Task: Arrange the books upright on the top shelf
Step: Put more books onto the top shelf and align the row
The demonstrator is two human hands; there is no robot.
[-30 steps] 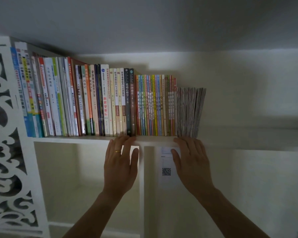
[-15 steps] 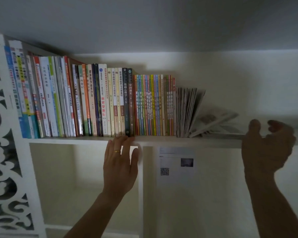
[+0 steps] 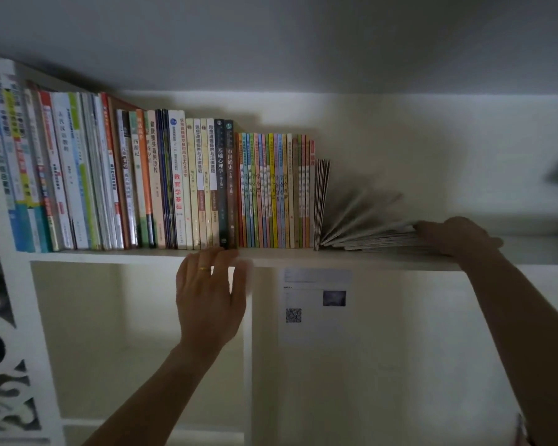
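The thin booklets point(image 3: 368, 230) at the open end of the row have toppled: a second ago they stood upright as a tight grey block, half a second ago the outer ones were slumping, and now most of them lie fanned out and nearly flat on the top shelf point(image 3: 303, 257), with only a few left standing point(image 3: 322, 201) against the colourful thin books point(image 3: 274, 191). The right hand point(image 3: 455, 235) has swung out from under the shelf edge and now rests on the far end of the fallen pile, its fingers laid over the top of it; whether they curl round the booklets I cannot tell, since the fingertips blur into the dim stack. Away from that hand, past the standing books, the left hand point(image 3: 208, 296) stays where it was, fingers straight and spread, tips touching the shelf's front edge below the dark spines point(image 3: 224, 185), holding nothing. For the task this looks like a setback: the end of the row probably has to be gathered and stood up again. Below the shelf, a paper with a QR code point(image 3: 314, 304) is stuck to the back panel.
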